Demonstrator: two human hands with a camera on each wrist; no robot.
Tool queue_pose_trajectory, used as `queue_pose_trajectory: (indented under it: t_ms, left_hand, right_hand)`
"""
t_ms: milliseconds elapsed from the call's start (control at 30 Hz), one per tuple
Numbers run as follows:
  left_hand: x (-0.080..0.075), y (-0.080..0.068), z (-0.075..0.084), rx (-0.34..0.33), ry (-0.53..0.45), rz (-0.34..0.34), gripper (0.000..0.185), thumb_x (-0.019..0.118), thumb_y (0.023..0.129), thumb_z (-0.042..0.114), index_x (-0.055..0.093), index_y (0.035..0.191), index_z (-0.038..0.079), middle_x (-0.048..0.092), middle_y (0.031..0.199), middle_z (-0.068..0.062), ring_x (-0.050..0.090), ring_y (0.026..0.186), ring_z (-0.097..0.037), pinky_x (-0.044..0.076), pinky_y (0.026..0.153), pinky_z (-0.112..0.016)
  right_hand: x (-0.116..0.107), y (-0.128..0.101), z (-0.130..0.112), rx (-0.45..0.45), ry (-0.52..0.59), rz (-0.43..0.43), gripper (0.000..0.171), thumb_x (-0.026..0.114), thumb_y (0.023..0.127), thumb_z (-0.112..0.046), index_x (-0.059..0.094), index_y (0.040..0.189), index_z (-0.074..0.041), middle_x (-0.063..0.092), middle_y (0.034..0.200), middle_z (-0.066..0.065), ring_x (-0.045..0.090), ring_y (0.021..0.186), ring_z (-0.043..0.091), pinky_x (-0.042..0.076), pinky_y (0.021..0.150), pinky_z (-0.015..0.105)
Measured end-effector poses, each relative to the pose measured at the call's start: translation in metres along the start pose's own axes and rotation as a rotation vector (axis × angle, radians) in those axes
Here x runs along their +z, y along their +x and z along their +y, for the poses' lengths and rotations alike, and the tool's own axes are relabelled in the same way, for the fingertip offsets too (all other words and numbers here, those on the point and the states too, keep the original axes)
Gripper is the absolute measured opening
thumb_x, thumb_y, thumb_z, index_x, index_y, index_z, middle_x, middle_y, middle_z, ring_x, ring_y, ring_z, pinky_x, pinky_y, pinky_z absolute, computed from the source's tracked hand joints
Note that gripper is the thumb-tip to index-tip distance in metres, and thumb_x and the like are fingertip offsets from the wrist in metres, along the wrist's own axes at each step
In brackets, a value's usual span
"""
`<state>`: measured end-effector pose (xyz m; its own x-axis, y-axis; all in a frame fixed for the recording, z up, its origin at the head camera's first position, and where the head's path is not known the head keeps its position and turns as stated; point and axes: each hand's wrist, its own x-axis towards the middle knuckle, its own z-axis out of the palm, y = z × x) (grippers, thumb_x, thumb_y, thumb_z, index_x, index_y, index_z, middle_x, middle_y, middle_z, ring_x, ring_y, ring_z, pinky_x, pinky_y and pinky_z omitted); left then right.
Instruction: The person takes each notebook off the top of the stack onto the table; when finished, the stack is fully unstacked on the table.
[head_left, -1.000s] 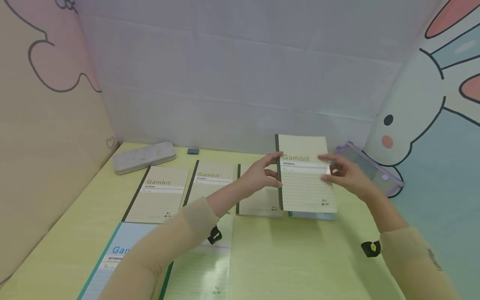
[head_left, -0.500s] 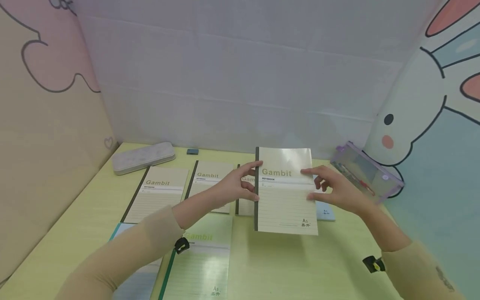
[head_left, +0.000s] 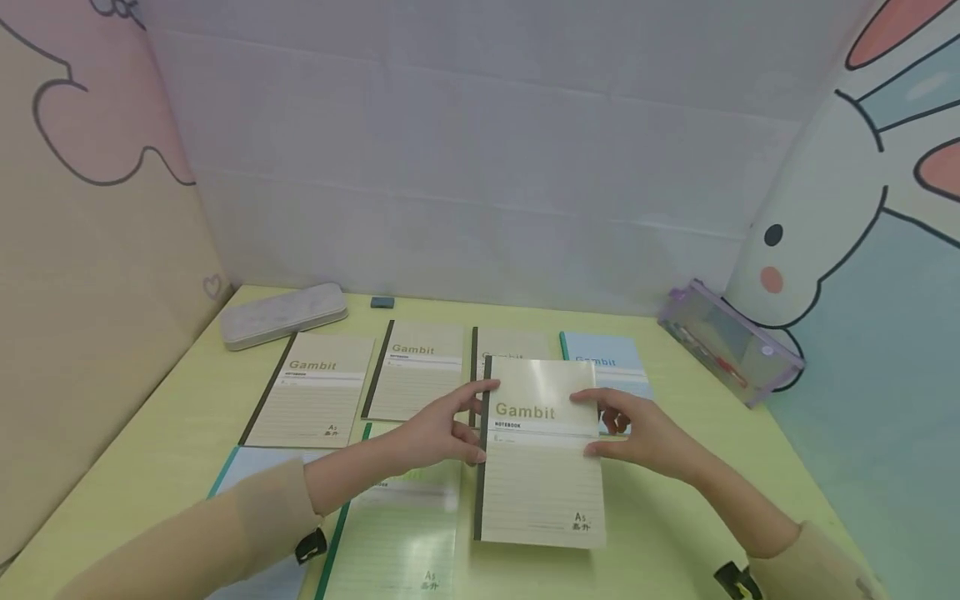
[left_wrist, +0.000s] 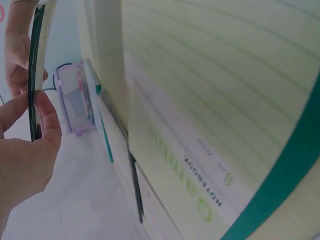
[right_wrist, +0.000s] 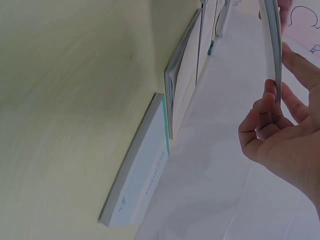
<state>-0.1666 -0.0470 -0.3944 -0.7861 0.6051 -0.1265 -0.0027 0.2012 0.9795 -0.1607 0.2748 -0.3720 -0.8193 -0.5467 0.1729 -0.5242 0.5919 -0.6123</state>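
Observation:
A beige Gambit notebook point(head_left: 542, 475) with a dark spine is held between both hands, just above the table in the head view. My left hand point(head_left: 486, 421) pinches its spine edge, seen edge-on in the left wrist view as a dark spine point(left_wrist: 35, 75) between thumb and fingers point(left_wrist: 47, 125). My right hand point(head_left: 583, 423) grips the opposite edge; the right wrist view shows the page edge point(right_wrist: 272, 45) held by curled fingers point(right_wrist: 267, 107). The notebook covers part of a beige notebook point(head_left: 513, 342) behind it.
Two more beige notebooks point(head_left: 315, 390) point(head_left: 420, 371) and a blue one point(head_left: 609, 360) lie in a back row. A green notebook point(head_left: 397, 533) and another blue one point(head_left: 251, 467) lie nearer. A grey pencil case point(head_left: 283, 314), small eraser point(head_left: 382, 302) and purple clear case point(head_left: 727, 342) sit at the back.
Both hands have carried the beige notebook from over the blue one at the back right, leftward and toward me, lowering it. The blue notebook is now uncovered.

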Motion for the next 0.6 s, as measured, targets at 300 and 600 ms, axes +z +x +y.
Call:
queue_pose_trajectory:
  t_ms: [300, 600]
  left_hand:
    - [0.020, -0.013, -0.030, -0.082, 0.058, 0.005, 0.091, 0.074, 0.074, -0.007, 0.030, 0.147, 0.026, 0.047, 0.116, -0.010, 0.066, 0.076, -0.018, 0.055, 0.066, -0.031]
    - [0.035, -0.018, -0.043, -0.155, 0.174, 0.008, 0.083, 0.075, 0.071, -0.010, 0.036, 0.143, 0.005, 0.058, 0.085, -0.008, 0.065, 0.058, -0.019, 0.056, 0.053, -0.032]
  right_hand:
    - [0.042, -0.015, 0.017, 0.104, 0.046, -0.134, 0.066, 0.080, 0.073, -0.037, 0.053, 0.130, -0.021, 0.050, 0.080, 0.001, 0.044, 0.068, 0.009, 0.040, 0.058, 0.020]
    - [0.067, -0.023, 0.030, 0.117, 0.015, -0.229, 0.070, 0.082, 0.068, -0.038, 0.053, 0.129, -0.020, 0.052, 0.081, -0.007, 0.044, 0.069, 0.004, 0.042, 0.060, 0.020]
